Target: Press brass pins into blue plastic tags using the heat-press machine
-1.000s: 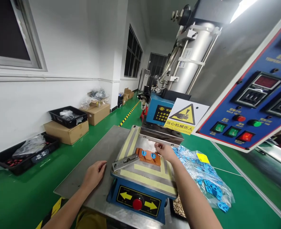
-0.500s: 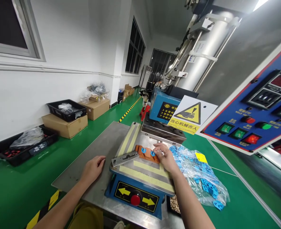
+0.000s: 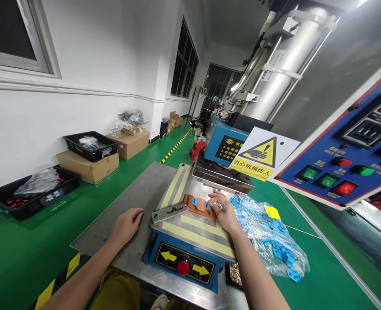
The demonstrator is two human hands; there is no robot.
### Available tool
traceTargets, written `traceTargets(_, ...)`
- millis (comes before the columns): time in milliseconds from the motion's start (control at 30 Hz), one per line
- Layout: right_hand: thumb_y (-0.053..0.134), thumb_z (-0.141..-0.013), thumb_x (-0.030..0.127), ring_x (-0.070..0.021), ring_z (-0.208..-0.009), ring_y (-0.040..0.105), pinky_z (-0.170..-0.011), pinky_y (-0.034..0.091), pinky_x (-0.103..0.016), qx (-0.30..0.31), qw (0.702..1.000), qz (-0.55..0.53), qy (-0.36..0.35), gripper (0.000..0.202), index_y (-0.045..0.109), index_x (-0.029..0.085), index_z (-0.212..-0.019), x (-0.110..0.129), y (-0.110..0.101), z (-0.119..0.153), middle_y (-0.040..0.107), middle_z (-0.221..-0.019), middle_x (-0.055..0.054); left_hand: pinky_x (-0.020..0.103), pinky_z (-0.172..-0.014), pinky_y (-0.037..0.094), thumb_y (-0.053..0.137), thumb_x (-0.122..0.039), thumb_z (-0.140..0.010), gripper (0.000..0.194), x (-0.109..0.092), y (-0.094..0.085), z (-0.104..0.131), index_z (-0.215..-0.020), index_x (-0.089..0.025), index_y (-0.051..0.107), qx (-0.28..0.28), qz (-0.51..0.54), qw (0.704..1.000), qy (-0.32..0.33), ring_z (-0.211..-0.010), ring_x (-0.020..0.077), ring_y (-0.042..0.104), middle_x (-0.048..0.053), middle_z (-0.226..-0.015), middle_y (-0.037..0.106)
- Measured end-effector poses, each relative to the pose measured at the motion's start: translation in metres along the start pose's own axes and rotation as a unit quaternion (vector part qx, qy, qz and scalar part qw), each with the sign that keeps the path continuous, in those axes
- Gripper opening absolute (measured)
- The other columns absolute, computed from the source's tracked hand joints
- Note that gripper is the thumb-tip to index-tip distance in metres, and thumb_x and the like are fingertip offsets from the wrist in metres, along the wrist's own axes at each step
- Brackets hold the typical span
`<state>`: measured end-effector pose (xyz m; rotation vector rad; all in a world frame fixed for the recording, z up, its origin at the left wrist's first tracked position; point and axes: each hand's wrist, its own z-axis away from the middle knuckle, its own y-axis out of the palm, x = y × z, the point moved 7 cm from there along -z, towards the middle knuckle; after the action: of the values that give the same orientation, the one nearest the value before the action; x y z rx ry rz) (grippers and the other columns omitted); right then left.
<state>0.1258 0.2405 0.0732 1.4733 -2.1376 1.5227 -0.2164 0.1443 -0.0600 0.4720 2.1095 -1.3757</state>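
My right hand reaches over the right end of an orange fixture block. Its thumb and fingertips are pinched together at a blue plastic piece seated there; whatever is between them is too small to make out. A second blue piece sits in the block's left part. The block lies on the taped metal plate of a press, against a grey metal bar. My left hand rests on the steel tabletop, left of the press base, its fingers curled closed with nothing showing in them.
A clear bag of blue plastic parts lies right of the press. A black tray of small brass-coloured pieces is under my right forearm. The press head hangs just behind the block. A red button faces me.
The view has shifted slightly. My right hand stays pinched at the right-hand blue piece, and my left hand rests in the same place.
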Motion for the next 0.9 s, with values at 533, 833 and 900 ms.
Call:
traceTargets(533,0.049,-0.090,0.031,-0.0271,-0.114,0.057,-0.101,0.044,-0.048,-0.007,0.998,0.049,-0.046,0.027,0.075,0.024,-0.090,0.020,-0.006,0.004,0.073,-0.103,-0.008,0.027,-0.066,0.051,0.039,-0.041,-0.087,0.036,0.002,0.001,-0.001,-0.095,-0.023,0.070,-0.009,0.006,1.000,-0.007,-0.084,0.0211,0.068,0.004,-0.101,0.072)
traceTargets(833,0.056,-0.085,0.047,-0.0277,-0.106,0.062,-0.094,0.049,-0.045,-0.265,0.949,-0.024,0.167,0.036,0.070,0.020,-0.103,0.013,-0.062,0.124,0.068,-0.114,-0.012,0.024,-0.065,0.055,0.047,-0.054,-0.084,0.040,0.007,-0.012,0.009,-0.098,-0.022,0.069,-0.053,0.131,0.990,-0.028,-0.083,0.0221,0.070,0.006,-0.095,0.074)
traceTargets(900,0.062,-0.081,0.050,-0.0282,-0.110,0.062,-0.093,0.051,-0.042,-0.288,0.928,-0.068,0.225,0.040,0.067,0.021,-0.108,0.005,-0.057,0.165,0.067,-0.118,-0.012,0.025,-0.067,0.057,0.049,-0.057,-0.083,0.043,0.006,-0.012,0.025,-0.099,-0.023,0.068,-0.069,0.177,0.980,-0.050,-0.085,0.0225,0.070,0.006,-0.094,0.074)
